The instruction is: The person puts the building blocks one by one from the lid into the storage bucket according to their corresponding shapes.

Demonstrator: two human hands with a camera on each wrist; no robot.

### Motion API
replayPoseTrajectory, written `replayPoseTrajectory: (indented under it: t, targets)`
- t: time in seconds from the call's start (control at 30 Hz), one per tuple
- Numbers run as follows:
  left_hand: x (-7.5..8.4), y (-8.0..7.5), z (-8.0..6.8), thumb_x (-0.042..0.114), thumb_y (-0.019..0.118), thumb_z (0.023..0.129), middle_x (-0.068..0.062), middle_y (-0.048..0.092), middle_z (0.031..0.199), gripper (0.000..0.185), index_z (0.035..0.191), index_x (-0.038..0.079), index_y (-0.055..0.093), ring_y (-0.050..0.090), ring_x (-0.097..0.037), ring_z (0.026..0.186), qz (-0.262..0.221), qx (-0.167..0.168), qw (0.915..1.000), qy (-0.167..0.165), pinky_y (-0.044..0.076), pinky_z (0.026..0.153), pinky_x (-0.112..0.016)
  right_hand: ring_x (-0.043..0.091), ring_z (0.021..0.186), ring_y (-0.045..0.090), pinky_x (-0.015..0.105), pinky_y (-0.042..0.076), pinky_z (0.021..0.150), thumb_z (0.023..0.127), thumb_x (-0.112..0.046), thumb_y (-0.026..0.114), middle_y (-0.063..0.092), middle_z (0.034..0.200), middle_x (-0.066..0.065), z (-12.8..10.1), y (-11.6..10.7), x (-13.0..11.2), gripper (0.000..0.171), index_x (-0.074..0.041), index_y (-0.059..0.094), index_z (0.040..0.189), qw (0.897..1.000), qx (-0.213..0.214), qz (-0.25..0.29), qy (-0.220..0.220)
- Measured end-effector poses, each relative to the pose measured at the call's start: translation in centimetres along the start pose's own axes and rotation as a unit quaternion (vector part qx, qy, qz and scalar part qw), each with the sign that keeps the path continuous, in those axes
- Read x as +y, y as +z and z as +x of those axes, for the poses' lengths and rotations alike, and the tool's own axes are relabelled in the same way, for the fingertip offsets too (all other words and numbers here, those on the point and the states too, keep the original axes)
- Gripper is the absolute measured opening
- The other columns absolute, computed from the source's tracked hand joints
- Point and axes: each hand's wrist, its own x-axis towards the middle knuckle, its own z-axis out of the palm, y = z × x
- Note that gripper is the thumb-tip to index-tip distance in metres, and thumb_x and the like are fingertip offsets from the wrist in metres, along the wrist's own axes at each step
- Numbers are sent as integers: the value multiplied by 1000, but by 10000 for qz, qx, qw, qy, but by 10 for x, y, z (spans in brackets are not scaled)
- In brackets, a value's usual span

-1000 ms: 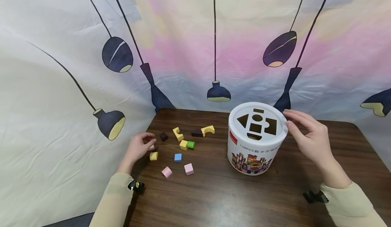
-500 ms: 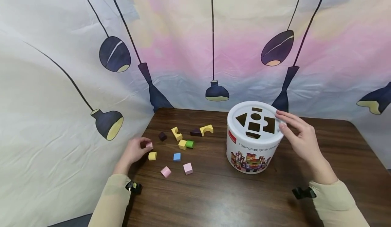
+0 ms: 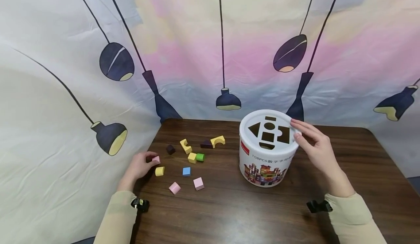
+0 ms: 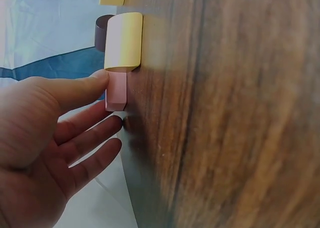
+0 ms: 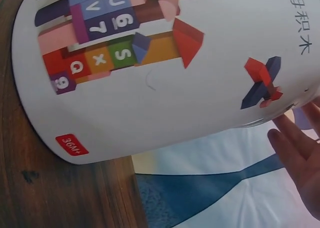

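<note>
1 pink block (image 4: 117,90), long axis pointing away, pinched by left hand (image 3: 139,165).

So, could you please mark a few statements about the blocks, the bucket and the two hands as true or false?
1. The left hand pinches a small pink block. True.
2. The white bucket lies tipped on its side. False: it stands upright on the table.
3. The right hand rests its fingers on the rim of the bucket's lid. True.
4. The lid has no openings. False: it has several shape cut-outs, a triangle and a square among them.
5. The green block sits beside a yellow block. True.
6. The blue block is in the right hand. False: it lies on the table.
</note>
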Motion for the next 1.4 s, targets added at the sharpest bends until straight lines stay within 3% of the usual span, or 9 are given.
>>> replayPoseTrajectory:
  t: [0.4,0.6,0.87,1.13,1.3,1.4]
  targets:
    - [-1,-3,0,9,75,101,-27,71,119,31,125,-10,73,66,-46,113,444,-206,9986,186,52,98,-62,-3,146,40,6,39,102,104,-13,73,54,160,3,3,-10,-13,47,-15,64,151,9938,-670,-271,850]
    - [2,-4,0,8,75,101,-27,70,115,31,124,-12,72,65,-47,110,640,-250,9971,313,52,97,-63,-3,147,39,6,36,103,105,-17,73,53,161,0,4,-12,-16,49,-17,62,152,9914,-801,-418,950]
    - [0,-3,1,5,78,98,-24,70,119,29,124,-6,72,64,-40,108,282,-230,9993,24,53,97,-60,-5,146,39,6,37,103,105,-16,72,53,162,1,4,-14,-16,48,-15,62,152,9921,-808,-350,892]
    - [-1,-3,0,5,81,95,-16,71,105,26,119,-3,74,62,-29,92,-80,-70,9999,-89,54,81,-44,-5,146,39,6,38,103,105,-15,73,53,161,1,4,-13,-16,49,-14,62,152,9921,-794,-276,936]
    - [2,-2,1,6,80,96,-14,74,106,22,117,-2,76,66,-28,93,-162,31,9999,33,55,82,-44,-4,147,39,6,39,104,105,-15,72,51,163,2,4,-13,-17,50,-14,61,153,9914,-815,-158,1008]
    - [6,-3,3,5,80,97,-14,74,104,20,115,-2,77,66,-28,92,-207,167,9995,147,56,81,-44,-8,140,44,7,42,100,105,-17,72,47,165,7,5,-15,-18,55,-15,55,158,9892,-943,-235,1101]
